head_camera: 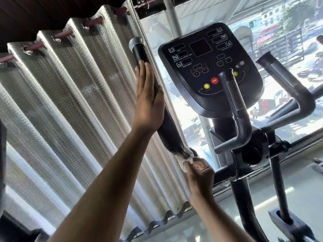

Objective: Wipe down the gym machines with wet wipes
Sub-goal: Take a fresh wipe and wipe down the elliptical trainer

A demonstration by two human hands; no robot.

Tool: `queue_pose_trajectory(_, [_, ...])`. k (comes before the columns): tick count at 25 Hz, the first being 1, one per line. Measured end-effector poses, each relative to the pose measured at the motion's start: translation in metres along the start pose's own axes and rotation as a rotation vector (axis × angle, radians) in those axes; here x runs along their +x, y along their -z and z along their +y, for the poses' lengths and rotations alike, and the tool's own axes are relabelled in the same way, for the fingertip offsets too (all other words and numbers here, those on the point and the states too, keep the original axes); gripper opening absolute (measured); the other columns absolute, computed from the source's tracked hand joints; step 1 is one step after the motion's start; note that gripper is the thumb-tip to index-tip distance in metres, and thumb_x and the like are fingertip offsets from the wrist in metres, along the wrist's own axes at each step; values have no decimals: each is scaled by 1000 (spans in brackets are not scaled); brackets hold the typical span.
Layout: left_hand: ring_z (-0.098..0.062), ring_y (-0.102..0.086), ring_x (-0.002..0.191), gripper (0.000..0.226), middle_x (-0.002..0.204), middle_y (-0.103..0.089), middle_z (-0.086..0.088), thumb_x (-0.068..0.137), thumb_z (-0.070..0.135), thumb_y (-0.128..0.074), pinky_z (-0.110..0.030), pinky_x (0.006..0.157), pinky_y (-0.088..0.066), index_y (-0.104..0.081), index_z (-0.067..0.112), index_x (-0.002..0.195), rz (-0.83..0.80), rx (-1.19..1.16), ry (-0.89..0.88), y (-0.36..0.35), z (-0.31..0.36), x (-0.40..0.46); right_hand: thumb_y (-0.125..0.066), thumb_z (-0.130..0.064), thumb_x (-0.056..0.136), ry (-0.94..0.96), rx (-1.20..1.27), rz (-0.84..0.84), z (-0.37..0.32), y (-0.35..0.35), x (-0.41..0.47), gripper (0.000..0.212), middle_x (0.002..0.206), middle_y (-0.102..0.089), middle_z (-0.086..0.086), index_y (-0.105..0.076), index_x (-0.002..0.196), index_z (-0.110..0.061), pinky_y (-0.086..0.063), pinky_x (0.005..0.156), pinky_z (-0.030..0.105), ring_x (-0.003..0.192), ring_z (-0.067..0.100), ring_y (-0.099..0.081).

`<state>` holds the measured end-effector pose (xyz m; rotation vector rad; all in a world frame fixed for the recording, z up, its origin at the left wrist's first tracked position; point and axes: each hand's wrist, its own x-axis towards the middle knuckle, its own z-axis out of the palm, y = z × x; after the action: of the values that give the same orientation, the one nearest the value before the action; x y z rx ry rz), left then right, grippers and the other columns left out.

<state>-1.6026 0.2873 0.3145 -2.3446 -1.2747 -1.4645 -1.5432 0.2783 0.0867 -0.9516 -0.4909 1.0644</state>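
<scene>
Hands: right [199,170] pinches crumpled white wipe [185,158] against black handlebar [139,51].

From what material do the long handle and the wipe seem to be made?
Long handle: apparently matte black foam or rubber grip, no glare, with a grey, probably metal or plastic, end cap. Wet wipe: thin white fabric-like sheet, crumpled into soft folds where the right hand pinches it.

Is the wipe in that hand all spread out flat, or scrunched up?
Scrunched up. The wet wipe is bunched in the right hand's curled fingers and pressed against the lower end of the black handlebar.
</scene>
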Motion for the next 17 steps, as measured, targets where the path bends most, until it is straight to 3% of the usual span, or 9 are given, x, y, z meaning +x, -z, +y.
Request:
queue_pose_trajectory(3, [-19,8,159,67,173,0,-7,102,22,-32,-22,126,3,-9,6,164,4,-13,-21,-1,-4,-1,-69,-5,95,-157,40,85,14,-1,43,17,81,-74,7,-70,112,-1,-61,60,33,69,21,-74])
queue_pose_trajectory(6, [-20,6,160,67,173,-2,-9,102,21,-34,-22,126,2,-11,4,163,18,-35,-31,-2,-6,-2,-69,1,93,-240,71,87,15,-2,60,32,101,-74,16,-64,125,4,-62,61,26,77,22,-75])
queue_pose_trajectory(9, [-19,6,160,66,173,-2,-8,103,21,-34,-25,128,1,-11,4,163,27,-48,-17,-3,-6,-1,-68,-6,96,-188,-49,112,18,-3,59,31,86,-72,6,-65,125,1,-44,41,16,58,10,-57])
queue_pose_trajectory(11, [-19,6,159,66,173,-1,-8,104,22,-34,-26,129,1,-11,5,163,29,-36,-20,-3,-6,-1,-66,-4,96,-205,-68,136,16,-3,59,33,82,-70,4,-65,128,0,-43,40,18,57,13,-54])
queue_pose_trajectory(14, [-18,6,159,64,173,-1,-7,105,22,-34,-20,126,2,-12,6,163,37,-26,-20,-3,-6,-3,-63,2,96,-267,65,116,0,-8,36,23,78,-71,10,-66,118,5,-57,58,25,63,16,-63])
queue_pose_trajectory(17, [-19,4,160,64,173,-3,-8,105,21,-35,-19,126,0,-14,4,163,54,-49,-34,-3,-6,-4,-65,-7,98,-189,243,7,-34,-12,-23,10,76,-76,5,-67,108,-5,-60,81,34,68,16,-72])
